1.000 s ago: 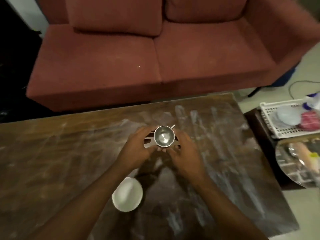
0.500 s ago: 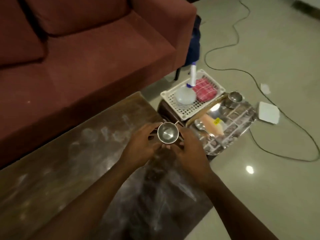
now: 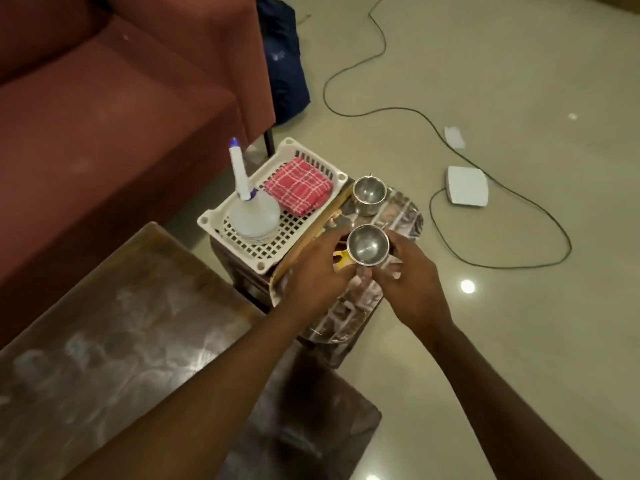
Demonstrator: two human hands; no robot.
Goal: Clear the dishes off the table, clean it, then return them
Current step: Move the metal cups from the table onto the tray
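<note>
Both hands form the grip: the left hand [image 3: 311, 271] and the right hand [image 3: 412, 282] curl their fingers round a small round steel cup [image 3: 367, 244] from either side, pinching it between them with its mouth up. A second ago this grip sat over the middle of the dusty brown wooden surface [image 3: 121, 323]. Half a second ago it had reached the surface's end. Now it hangs over a shiny patterned steel tray [image 3: 346, 320] on a low dark wooden stand [image 3: 235, 278] beside the surface. Whether the cup's base already touches the tray cannot be told, since the fingers hide it. Just beyond the grip a second small steel cup [image 3: 369, 195] stands upright on the tray. Left of the grip, a white perforated plastic basket [image 3: 214, 221] holds a clear spray bottle with a white and blue nozzle [image 3: 254, 213] and a folded red-and-white checked cloth [image 3: 299, 190].

The shift means this cup has left the surface, so the clearing stage is moving on; setting it down next to its twin looks like the step in hand. A white bowl that lay on the surface a second ago is out of view now, so it probably remains to be fetched before the bottle and cloth come into use on the smeared wood behind the grip.
</note>
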